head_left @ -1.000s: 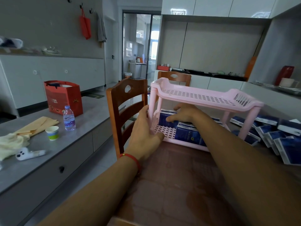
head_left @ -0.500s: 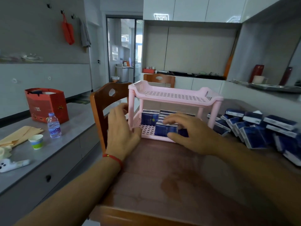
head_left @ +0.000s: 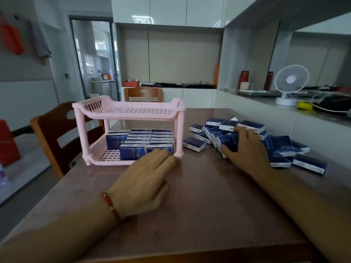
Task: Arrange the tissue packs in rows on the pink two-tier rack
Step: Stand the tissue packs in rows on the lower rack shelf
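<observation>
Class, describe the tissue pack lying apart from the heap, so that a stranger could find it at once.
Start at the pink rack on the table. Just right of its front right leg lies one blue tissue pack. It lies flat and alone, whereas the others crowd the heap further right.

Left hand (head_left: 146, 179) rests flat by the pink rack (head_left: 129, 112); right hand (head_left: 245, 149) closes around loose tissue packs (head_left: 281, 143) on the tabletop (head_left: 190, 215).

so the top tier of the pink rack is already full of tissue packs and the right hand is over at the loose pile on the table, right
Not quite. The head view shows the top tier of the pink rack bare; the tissue packs placed so far stand on the bottom tier. The rest holds: the right hand is at the loose pile on the table.
</observation>
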A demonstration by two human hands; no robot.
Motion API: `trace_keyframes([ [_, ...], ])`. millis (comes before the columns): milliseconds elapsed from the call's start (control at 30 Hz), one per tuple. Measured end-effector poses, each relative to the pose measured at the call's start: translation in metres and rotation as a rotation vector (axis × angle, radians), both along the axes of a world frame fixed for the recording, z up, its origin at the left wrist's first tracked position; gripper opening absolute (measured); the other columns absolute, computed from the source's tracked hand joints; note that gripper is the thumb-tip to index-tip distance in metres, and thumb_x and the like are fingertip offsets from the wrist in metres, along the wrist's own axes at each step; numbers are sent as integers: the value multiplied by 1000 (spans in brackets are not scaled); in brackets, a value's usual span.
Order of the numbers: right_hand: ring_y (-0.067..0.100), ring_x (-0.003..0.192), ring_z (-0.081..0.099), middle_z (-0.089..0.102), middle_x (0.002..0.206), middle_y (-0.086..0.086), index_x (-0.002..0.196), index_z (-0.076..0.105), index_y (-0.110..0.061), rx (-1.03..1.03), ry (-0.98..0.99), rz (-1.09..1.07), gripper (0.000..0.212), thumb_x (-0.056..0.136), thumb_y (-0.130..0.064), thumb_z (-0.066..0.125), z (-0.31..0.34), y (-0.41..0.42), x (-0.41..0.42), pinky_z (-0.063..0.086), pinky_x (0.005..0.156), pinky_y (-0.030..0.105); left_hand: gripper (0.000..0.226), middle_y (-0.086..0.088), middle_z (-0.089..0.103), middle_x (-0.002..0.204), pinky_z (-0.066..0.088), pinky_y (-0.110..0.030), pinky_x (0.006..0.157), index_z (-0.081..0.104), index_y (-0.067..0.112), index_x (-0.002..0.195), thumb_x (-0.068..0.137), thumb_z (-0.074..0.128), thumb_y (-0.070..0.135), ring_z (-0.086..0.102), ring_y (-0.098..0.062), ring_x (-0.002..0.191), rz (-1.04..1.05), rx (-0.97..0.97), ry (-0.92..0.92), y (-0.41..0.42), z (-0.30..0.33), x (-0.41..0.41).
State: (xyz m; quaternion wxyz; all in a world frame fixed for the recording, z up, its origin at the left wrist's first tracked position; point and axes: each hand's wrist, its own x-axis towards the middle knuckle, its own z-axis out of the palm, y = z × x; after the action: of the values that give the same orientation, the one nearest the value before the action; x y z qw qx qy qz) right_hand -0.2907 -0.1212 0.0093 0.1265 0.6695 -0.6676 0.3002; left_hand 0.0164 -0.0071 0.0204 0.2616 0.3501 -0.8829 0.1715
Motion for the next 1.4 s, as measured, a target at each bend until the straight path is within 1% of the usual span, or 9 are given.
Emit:
trace_keyframes([
  [133,33,112,61,61,128,10,140,27,-29,98,-128,109,76,82,-54,69,-5,-7,-1,53,89,45,40,6,55,104,47,-27,83,57,22,108,69,60,13,53,-13,94,-56,180,171,-28,-3,-59],
  [233,24,103,61,62,116,2,141,34,-39,22,-358,274,67,84,-45,70,0,0,-1,51,86,39,33,9,60,94,48,-24,70,59,23,105,74,65,13,57,-6,77,-19,427,508,-46,-7,-100],
  [367,8,84,67,64,98,-9,126,49,-43,106,-548,498,56,77,-64,68,4,20,9,58,74,30,68,11,54,110,51,-16,70,42,27,133,76,79,36,63,-9,91,-14,674,787,-52,-15,-124],
  [600,22,65,66,70,77,5,104,62,-24,185,-628,584,32,106,-41,35,3,22,24,47,56,22,44,19,63,95,47,-8,73,57,28,117,80,71,10,62,-1,90,78,582,818,-55,-18,-94],
  [767,13,94,61,64,110,-4,124,59,-21,216,-175,452,31,94,-22,55,6,-12,37,53,87,34,37,7,72,94,56,-36,85,66,33,102,66,62,27,68,-11,90,157,691,805,-50,-6,-61],
  [867,25,116,56,58,131,3,126,55,-22,230,112,412,36,93,-33,50,5,-32,60,49,95,45,40,9,74,95,57,-35,86,67,32,103,65,59,24,69,-8,91,158,677,760,-41,-9,-43],
  [1133,33,107,58,65,115,7,110,56,-21,157,307,150,38,91,-53,52,0,-23,82,43,91,45,35,2,75,94,59,-30,80,71,27,102,70,60,18,69,-17,90,100,657,895,-34,-15,-31],
  [1267,23,101,61,60,116,1,119,47,-34,510,-82,269,50,78,-52,69,24,3,58,53,84,40,36,8,75,94,60,-37,81,70,31,105,71,63,22,70,-12,88,115,655,882,-34,-17,-29],
  [1400,26,78,59,64,102,15,124,63,-32,645,-640,698,35,89,-27,70,50,27,34,46,60,32,41,11,74,95,57,-25,80,66,33,115,77,70,19,69,-3,88,151,579,848,-31,-19,-29],
])
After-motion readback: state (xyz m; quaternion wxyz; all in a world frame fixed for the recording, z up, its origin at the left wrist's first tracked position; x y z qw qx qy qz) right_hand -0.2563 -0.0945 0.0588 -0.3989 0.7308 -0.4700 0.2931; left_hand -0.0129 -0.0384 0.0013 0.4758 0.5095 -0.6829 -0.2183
